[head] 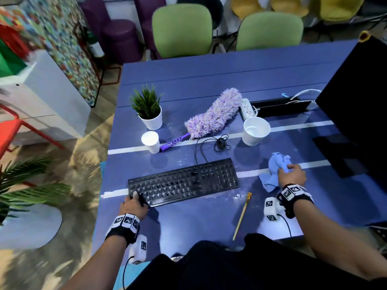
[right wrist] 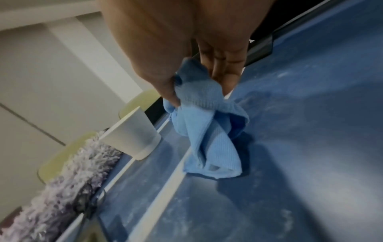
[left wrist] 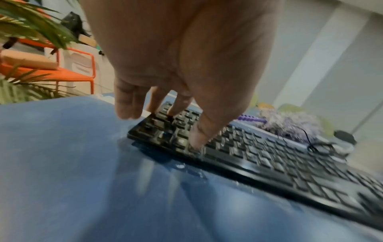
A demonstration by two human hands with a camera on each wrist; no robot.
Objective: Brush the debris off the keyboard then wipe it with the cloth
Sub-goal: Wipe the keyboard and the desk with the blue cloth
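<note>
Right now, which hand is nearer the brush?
Right. The right hand grips the blue cloth just beyond and to the right of the brush; the left hand rests on the keyboard's far left corner.

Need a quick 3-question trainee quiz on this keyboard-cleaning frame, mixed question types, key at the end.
1. True or false: the right hand grips the blue cloth.
2. Where does the brush lie?
A. on the keyboard
B. on the table, near the keyboard's right end
C. in the left hand
3. Fill in: the left hand touches the keyboard at its ____ end.

Key: 1 true; 2 B; 3 left.
</note>
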